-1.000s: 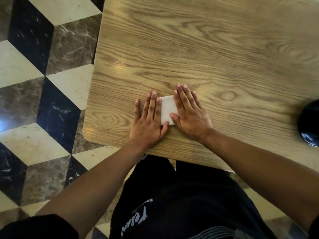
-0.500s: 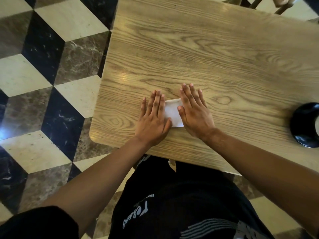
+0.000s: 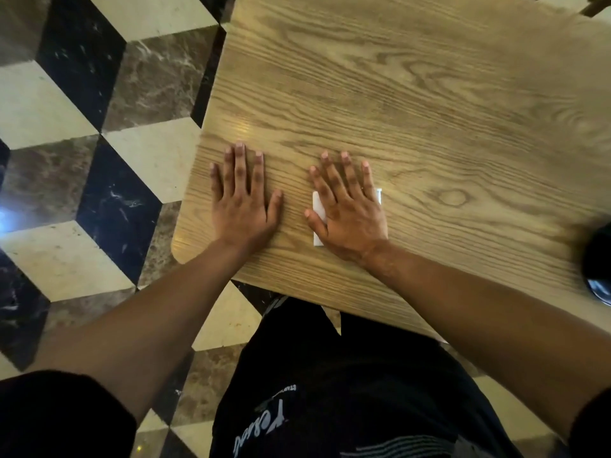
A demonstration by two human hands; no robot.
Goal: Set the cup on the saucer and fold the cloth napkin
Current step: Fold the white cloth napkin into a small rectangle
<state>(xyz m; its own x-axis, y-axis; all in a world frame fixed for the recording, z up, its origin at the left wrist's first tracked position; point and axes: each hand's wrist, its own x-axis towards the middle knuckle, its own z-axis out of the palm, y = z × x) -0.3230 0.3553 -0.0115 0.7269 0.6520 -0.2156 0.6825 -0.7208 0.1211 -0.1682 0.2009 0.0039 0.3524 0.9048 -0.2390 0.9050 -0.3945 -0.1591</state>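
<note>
My right hand (image 3: 347,209) lay flat, palm down, on the folded white napkin (image 3: 318,213), and its fingers (image 3: 334,175) were stretched out and a little spread, pointing away from me. The napkin was small and almost fully hidden under this hand; only a strip showed beside my thumb and a thin edge showed past my little finger. My left hand (image 3: 243,200) was also flat and open, its fingers (image 3: 238,166) straight and close together, the thumb held out to the side. This hand pressed only on the bare wood, apart from the napkin, with a gap of wood between the two hands. Both hands rested near the edge of the wooden table (image 3: 413,94) that was closest to my body, the left one not far from its rounded corner. Well away to the right of my right hand, at the border of the view, stood a dark round thing (image 3: 600,259); it was blurred and cut off, so I cannot tell if it was the saucer or the cup. Beyond the left hand, past the table edge, was the floor (image 3: 82,127) of cream, brown and black tiles.
</note>
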